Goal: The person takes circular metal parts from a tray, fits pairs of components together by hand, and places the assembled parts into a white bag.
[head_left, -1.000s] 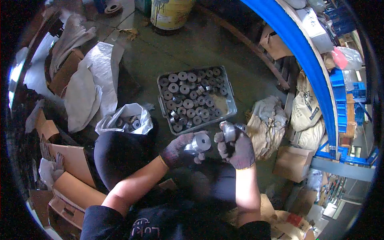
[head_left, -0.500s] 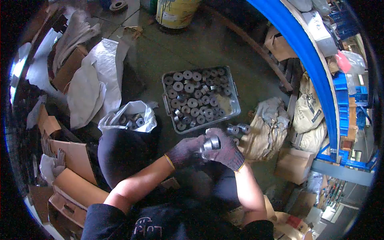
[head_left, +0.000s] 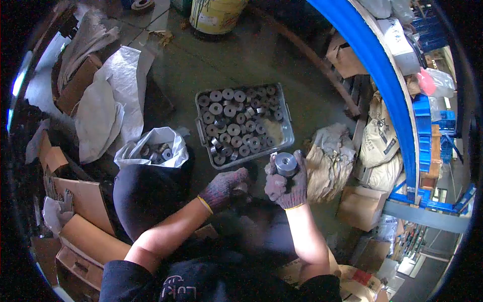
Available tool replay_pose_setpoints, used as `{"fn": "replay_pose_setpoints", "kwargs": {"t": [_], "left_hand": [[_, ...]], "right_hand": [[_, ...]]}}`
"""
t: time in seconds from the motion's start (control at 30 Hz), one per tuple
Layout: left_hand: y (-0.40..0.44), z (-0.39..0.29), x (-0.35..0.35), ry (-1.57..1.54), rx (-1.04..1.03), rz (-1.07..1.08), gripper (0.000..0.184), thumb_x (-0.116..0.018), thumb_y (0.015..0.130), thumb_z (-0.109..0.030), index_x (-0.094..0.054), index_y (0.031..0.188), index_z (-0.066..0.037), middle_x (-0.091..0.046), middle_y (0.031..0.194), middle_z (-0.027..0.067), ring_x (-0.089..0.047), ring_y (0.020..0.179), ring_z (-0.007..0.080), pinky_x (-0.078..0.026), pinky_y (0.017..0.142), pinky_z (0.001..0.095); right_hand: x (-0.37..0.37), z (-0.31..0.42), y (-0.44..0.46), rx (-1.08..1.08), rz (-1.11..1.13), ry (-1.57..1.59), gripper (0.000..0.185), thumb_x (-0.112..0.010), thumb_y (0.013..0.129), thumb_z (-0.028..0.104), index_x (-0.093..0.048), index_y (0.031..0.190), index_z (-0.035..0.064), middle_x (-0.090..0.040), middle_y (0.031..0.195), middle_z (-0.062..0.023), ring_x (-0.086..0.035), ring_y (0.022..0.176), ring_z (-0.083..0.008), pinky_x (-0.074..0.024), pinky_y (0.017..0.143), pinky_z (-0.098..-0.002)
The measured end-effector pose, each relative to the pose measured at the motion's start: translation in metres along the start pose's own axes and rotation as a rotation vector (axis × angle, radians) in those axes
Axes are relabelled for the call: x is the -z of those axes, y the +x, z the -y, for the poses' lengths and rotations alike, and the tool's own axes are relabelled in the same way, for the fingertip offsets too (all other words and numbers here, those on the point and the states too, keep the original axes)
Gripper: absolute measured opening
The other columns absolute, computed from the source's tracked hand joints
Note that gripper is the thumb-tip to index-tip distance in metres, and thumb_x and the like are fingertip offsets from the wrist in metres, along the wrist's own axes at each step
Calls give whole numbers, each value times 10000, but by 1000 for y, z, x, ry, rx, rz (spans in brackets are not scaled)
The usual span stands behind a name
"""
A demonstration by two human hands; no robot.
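My right hand, in a dark knit work glove, grips a shiny metal cylinder with a hole in its middle. The cylinder's round end faces up toward me. To the left, my gloved left hand is closed with curled fingers, apart from the cylinder; whether anything sits in its grasp is hidden. Just beyond both hands stands a grey plastic bin of similar metal cylinders, several of them lying on their sides. A white sack with more metal pieces inside stands by my left knee.
Crumpled brown paper lies right of my right hand. White woven sacks and cardboard line the left side. A yellow bucket stands ahead. A blue beam, filled bags and a carton are on the right.
My hands were together around metal pieces; now they are apart. The right one has moved right and turned the cylinder end-up, covering the loose pieces on the floor. The left has drawn slightly left.
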State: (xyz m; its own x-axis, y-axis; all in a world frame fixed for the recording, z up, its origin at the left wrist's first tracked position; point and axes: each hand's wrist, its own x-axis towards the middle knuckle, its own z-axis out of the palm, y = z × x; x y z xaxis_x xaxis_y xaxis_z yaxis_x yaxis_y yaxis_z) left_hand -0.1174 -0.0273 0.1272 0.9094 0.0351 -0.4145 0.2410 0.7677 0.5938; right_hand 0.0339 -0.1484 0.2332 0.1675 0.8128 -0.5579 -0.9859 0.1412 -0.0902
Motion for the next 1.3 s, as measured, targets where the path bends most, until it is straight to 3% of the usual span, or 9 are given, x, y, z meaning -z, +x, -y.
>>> {"fn": "replay_pose_setpoints", "kwargs": {"t": [0.07, 0.17, 0.23, 0.37, 0.5, 0.6, 0.8, 1.1, 1.3], "left_hand": [[1, 14, 6, 221, -131, 3, 224, -565, 885, -250, -575, 992, -54, -625, 856, 82, -604, 755, 216, -476, 687, 291], [-8, 21, 1, 60, 149, -58, 217, -619, 819, -205, -572, 977, -63, -622, 874, 117, -617, 776, 277, -482, 690, 328], [-23, 11, -11, 899, -401, -72, 251, -643, 777, -188, -562, 981, -67, -624, 885, 138, -623, 822, 319, -491, 702, 366], [-19, 68, 3, 1032, -303, -8, 304, -612, 794, -259, -553, 1048, -104, -631, 886, 141, -626, 808, 332, -481, 685, 428], [-14, 80, -8, 1110, -166, 21, 322, -587, 806, -295, -553, 1059, -99, -630, 880, 147, -618, 799, 340, -464, 678, 448], [-9, 93, -10, 726, 70, -86, 303, -555, 817, -294, -553, 1038, -86, -621, 902, 143, -600, 803, 353, -455, 676, 456], [-10, 97, -10, 750, 15, -273, 293, -555, 819, -282, -551, 1028, -77, -615, 904, 148, -596, 808, 356, -454, 674, 456], [-10, 99, -8, 773, -64, -453, 277, -555, 822, -263, -549, 1014, -63, -608, 908, 156, -590, 814, 360, -453, 671, 455], [-9, 100, -5, 782, -193, -535, 267, -555, 824, -250, -547, 1004, -53, -602, 910, 161, -585, 818, 363, -453, 668, 455]], "right_hand": [[5, 1, 3, -47, 0, 22, 616, -481, 816, 612, -576, 1048, 49, -570, 831, -100, -471, 502, -153, -349, 449, -272], [3, 0, 4, -41, -257, 147, 567, -536, 818, 557, -564, 1063, 47, -580, 886, -102, -498, 566, -156, -387, 466, -263], [4, -1, 9, 22, -326, 9, 534, -575, 814, 510, -555, 1074, 44, -583, 923, -110, -518, 617, -166, -416, 487, -262], [13, -11, 27, 44, -202, -381, 406, -656, 805, 325, -539, 1109, 83, -583, 1025, -132, -586, 816, -224, -494, 559, -273], [-22, -34, 89, -113, -358, -731, 316, -645, 748, 139, -539, 1044, 114, -616, 894, -83, -616, 694, -186, -487, 526, -267], [-37, -61, 168, -133, -160, -906, 395, -693, 718, 93, -540, 1079, 43, -608, 914, -56, -591, 755, -147, -482, 650, -274], [-11, -167, 320, -246, 257, -2252, 666, -715, 643, 359, -510, 1222, 102, -599, 1124, -166, -592, 1016, -282, -470, 884, -380], [0, -193, 334, -400, 162, -2340, 559, -544, 773, 264, -444, 1311, 149, -427, 1338, -161, -458, 1200, -314, -389, 993, -399], [-31, -81, 255, -128, 106, -1920, 449, -582, 808, 189, -517, 1238, 79, -591, 1141, -131, -578, 1000, -186, -459, 871, -310]]}}
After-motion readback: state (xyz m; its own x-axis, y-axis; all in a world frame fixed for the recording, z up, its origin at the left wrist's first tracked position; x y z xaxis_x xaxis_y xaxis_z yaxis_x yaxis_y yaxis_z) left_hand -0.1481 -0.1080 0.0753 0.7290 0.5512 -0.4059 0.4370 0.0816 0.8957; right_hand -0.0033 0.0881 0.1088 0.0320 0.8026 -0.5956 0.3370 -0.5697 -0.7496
